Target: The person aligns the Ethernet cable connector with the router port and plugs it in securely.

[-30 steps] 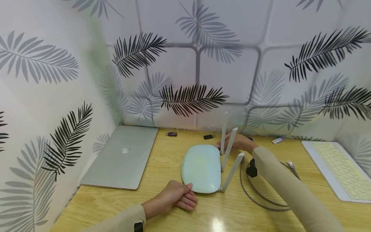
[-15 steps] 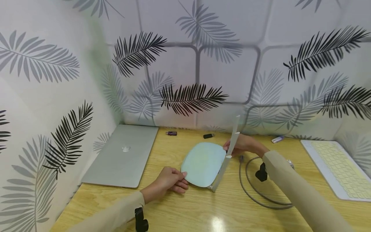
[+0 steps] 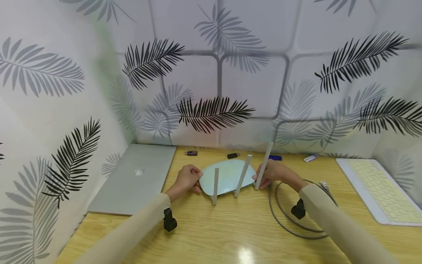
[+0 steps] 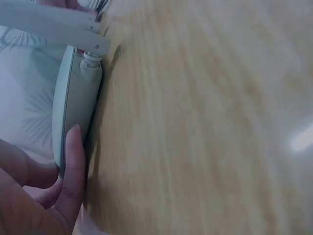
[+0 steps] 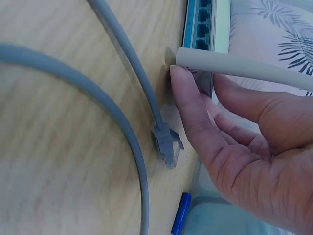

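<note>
A pale mint Wi-Fi router (image 3: pixel 221 176) with three upright white antennas lies in the middle of the desk, antenna side toward me. My left hand (image 3: pixel 187 179) pinches its left end, thumb over the top edge and fingers at the side and below, as the left wrist view shows. At the right end my right hand (image 3: pixel 277 173) grips the router beside the rightmost antenna (image 5: pixel 239 66). In the right wrist view, a row of ports (image 5: pixel 202 29) shows along the router's back. Close to that hand lies the clear plug (image 5: pixel 168 147) of a grey network cable (image 3: pixel 280 216).
A silver laptop (image 3: pixel 138 176), lid down, lies at the left. Along the back sit a dark purple USB stick (image 3: pixel 191 153), a black one (image 3: pixel 233 156), a blue one (image 3: pixel 275 158) and a white-purple one (image 3: pixel 310 158). A white keyboard (image 3: pixel 379 190) lies at the right.
Between both hands the router has turned clockwise, its antennas swinging from the right side to the side nearest me. My left hand has moved away from me and leftward along with its end.
</note>
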Demonstrator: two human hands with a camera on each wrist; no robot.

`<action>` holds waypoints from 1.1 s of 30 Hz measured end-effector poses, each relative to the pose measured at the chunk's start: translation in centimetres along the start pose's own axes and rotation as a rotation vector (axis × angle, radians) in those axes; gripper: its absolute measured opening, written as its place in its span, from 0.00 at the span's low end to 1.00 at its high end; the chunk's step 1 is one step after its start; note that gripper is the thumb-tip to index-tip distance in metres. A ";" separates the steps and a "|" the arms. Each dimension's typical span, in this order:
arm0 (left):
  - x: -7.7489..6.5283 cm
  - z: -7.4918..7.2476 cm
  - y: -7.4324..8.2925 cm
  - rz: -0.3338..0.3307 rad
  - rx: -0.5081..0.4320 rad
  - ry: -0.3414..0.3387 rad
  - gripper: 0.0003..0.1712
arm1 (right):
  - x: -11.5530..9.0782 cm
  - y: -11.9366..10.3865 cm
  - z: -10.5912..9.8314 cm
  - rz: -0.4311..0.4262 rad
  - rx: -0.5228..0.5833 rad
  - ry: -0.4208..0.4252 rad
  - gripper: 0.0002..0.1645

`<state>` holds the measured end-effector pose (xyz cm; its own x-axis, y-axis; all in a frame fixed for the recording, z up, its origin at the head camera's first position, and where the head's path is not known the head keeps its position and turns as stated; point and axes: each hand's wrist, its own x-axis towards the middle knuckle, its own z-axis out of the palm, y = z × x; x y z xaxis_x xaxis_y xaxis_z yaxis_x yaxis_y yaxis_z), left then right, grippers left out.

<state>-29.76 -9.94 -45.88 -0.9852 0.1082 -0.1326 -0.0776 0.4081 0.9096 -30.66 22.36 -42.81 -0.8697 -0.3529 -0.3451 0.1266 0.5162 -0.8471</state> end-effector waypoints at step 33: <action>3.7 -0.3 1.2 0.112 0.164 -0.084 0.11 | -2.3 0.3 1.3 0.047 0.091 0.031 0.14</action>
<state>-33.59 -9.31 -45.14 -0.9695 0.2341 -0.0726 0.0649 0.5308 0.8450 -27.95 22.33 -42.81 -0.8758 -0.3052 -0.3739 0.2094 0.4577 -0.8641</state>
